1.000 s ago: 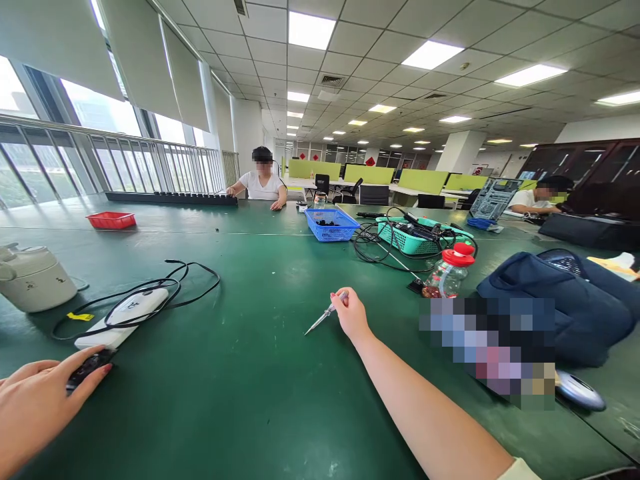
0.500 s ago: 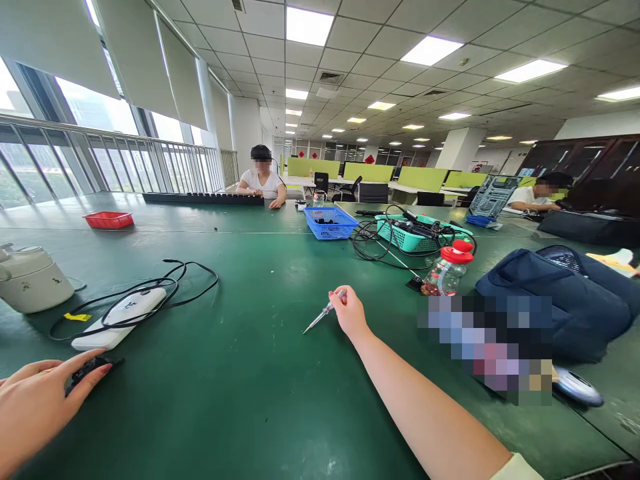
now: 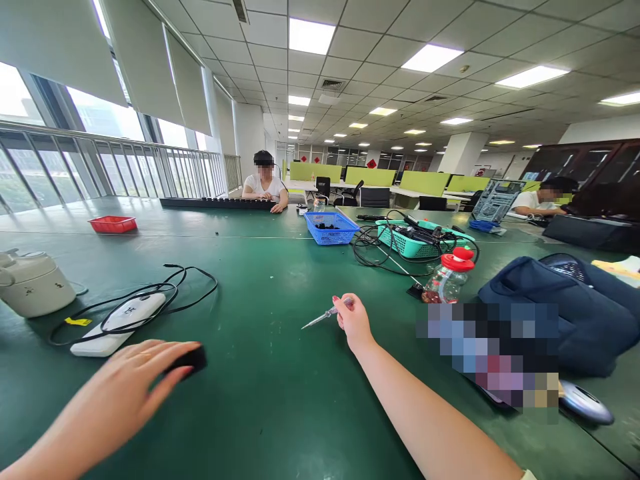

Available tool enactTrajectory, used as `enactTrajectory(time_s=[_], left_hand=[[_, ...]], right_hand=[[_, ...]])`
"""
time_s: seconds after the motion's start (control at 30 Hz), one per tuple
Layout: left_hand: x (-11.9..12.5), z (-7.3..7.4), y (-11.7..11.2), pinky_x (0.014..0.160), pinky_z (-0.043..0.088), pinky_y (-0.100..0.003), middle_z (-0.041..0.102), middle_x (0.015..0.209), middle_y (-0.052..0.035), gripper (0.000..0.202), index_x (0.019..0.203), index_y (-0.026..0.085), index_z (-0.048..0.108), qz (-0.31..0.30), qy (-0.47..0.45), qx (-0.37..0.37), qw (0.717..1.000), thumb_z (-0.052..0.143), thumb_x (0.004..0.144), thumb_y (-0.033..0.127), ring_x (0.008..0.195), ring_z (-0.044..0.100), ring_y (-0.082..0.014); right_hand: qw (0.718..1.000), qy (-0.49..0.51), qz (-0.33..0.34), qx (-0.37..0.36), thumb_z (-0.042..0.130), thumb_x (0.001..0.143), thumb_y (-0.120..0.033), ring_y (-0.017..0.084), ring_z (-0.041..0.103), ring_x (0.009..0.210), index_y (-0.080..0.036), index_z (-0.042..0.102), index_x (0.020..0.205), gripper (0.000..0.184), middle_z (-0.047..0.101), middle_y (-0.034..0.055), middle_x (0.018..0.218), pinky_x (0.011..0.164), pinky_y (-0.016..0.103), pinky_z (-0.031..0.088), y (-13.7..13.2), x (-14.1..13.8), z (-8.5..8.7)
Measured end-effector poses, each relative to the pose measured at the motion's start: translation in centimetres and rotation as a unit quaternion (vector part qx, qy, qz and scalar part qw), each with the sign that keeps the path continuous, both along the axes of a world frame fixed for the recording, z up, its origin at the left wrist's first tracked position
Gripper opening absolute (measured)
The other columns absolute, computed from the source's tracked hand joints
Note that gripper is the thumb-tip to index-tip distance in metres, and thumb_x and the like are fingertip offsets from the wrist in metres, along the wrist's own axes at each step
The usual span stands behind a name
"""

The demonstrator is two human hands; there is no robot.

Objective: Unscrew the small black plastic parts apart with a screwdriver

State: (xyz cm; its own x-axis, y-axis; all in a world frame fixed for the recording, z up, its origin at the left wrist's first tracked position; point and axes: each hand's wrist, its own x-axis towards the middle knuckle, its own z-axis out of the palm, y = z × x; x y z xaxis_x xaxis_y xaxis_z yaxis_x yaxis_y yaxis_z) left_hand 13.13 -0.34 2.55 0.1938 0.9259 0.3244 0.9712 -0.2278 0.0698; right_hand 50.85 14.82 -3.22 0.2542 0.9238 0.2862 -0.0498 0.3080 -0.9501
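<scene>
My left hand (image 3: 131,379) holds a small black object (image 3: 196,360) between thumb and fingers, just above the green table (image 3: 280,400). What kind of object it is I cannot make out, as the fingers cover part of it. In my right hand (image 3: 357,327) is a slim screwdriver (image 3: 320,319) with a clear handle, pinched between thumb and fingers. Its metal tip points left and slightly down, over the middle of the table. Beside my left hand lies a white power strip (image 3: 125,319) with a black cable looped over it.
A cream pot (image 3: 37,283) stands left, a red tray (image 3: 113,225) behind it. Farther back are a blue basket (image 3: 331,235) and a green basket (image 3: 415,247) with cables. To the right are a red-lidded jar (image 3: 447,280) and a navy bag (image 3: 555,307). Two people sit beyond.
My left hand has moved right, away from the table's left side, carrying the black object with it. My right hand has barely shifted and still grips the screwdriver.
</scene>
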Motion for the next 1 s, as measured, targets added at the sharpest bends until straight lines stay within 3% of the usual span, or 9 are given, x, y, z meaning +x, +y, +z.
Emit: enactTrajectory(time_s=[0.1, 0.17, 0.3, 0.4, 0.6, 0.8, 1.0], left_hand=[[7.9, 2.0, 1.5, 0.1, 0.045, -0.034, 0.07, 0.119, 0.0039, 0.036, 0.122, 0.039, 0.062, -0.111, -0.019, -0.06, 0.992, 0.043, 0.093, 0.049, 0.111, 0.062, -0.0205], [12.3, 2.4, 3.0, 0.099, 0.047, -0.035, 0.069, 0.119, 0.0011, 0.034, 0.122, 0.036, 0.061, -0.167, -0.027, -0.091, 0.981, 0.041, 0.096, 0.041, 0.109, 0.062, -0.02], [17.5, 1.6, 6.6, 0.093, 0.05, -0.039, 0.07, 0.108, -0.0048, 0.03, 0.12, 0.027, 0.059, -0.182, -0.028, -0.117, 0.976, 0.045, 0.095, 0.033, 0.103, 0.064, -0.0233], [18.0, 0.4, 8.4, 0.093, 0.05, -0.042, 0.07, 0.106, -0.0066, 0.032, 0.124, 0.025, 0.056, -0.161, -0.035, -0.11, 0.98, 0.047, 0.095, 0.032, 0.102, 0.063, -0.0255], [15.5, -1.7, 9.9, 0.096, 0.049, -0.044, 0.069, 0.108, -0.0054, 0.028, 0.12, 0.027, 0.057, -0.151, -0.088, -0.088, 0.981, 0.047, 0.094, 0.034, 0.104, 0.062, -0.0253], [15.2, -2.5, 11.2, 0.1, 0.048, -0.044, 0.07, 0.114, -0.0022, 0.038, 0.127, 0.028, 0.047, -0.12, -0.2, -0.136, 0.963, 0.052, 0.09, 0.039, 0.108, 0.061, -0.0243], [15.1, -2.5, 11.5, 0.106, 0.044, -0.044, 0.069, 0.119, 0.0009, 0.049, 0.132, 0.031, 0.042, -0.121, -0.243, -0.183, 0.945, 0.058, 0.085, 0.036, 0.113, 0.059, -0.0232]], right_hand=[[0.994, 0.085, 0.049, -0.042, 0.07, 0.065, -0.056, 0.008, 0.03, 0.034, -0.025, 0.041, 0.07, 0.043, 0.033, -0.0114, 0.046, 0.036, 0.023, 0.024, 0.0, 0.4, 0.4], [0.987, 0.132, 0.07, -0.059, 0.07, 0.064, -0.056, 0.008, 0.034, 0.035, -0.024, 0.047, 0.073, 0.041, 0.04, -0.0093, 0.048, 0.037, 0.024, 0.026, 0.0, 0.8, 0.8], [0.974, 0.19, 0.098, -0.079, 0.071, 0.064, -0.054, 0.009, 0.039, 0.038, -0.021, 0.057, 0.077, 0.038, 0.05, -0.0048, 0.053, 0.04, 0.025, 0.03, 0.3, 1.8, 1.1], [0.957, 0.244, 0.125, -0.091, 0.076, 0.063, -0.048, 0.008, 0.042, 0.04, -0.021, 0.06, 0.078, 0.034, 0.058, -0.0027, 0.058, 0.041, 0.024, 0.031, 0.4, 1.9, 1.0], [0.943, 0.276, 0.154, -0.102, 0.085, 0.055, -0.029, 0.006, 0.048, 0.043, -0.021, 0.063, 0.082, 0.036, 0.063, -0.0042, 0.062, 0.042, 0.02, 0.034, 0.3, 1.8, 0.8], [0.954, 0.237, 0.15, -0.103, 0.084, 0.059, -0.038, 0.007, 0.047, 0.04, -0.019, 0.059, 0.071, 0.034, 0.059, -0.0043, 0.052, 0.038, 0.02, 0.034, 0.0, 1.4, 0.8], [0.967, 0.177, 0.16, -0.087, 0.082, 0.063, -0.041, 0.007, 0.046, 0.038, -0.019, 0.058, 0.071, 0.034, 0.059, -0.0043, 0.051, 0.037, 0.019, 0.034, -1.0, 0.3, 0.9]])
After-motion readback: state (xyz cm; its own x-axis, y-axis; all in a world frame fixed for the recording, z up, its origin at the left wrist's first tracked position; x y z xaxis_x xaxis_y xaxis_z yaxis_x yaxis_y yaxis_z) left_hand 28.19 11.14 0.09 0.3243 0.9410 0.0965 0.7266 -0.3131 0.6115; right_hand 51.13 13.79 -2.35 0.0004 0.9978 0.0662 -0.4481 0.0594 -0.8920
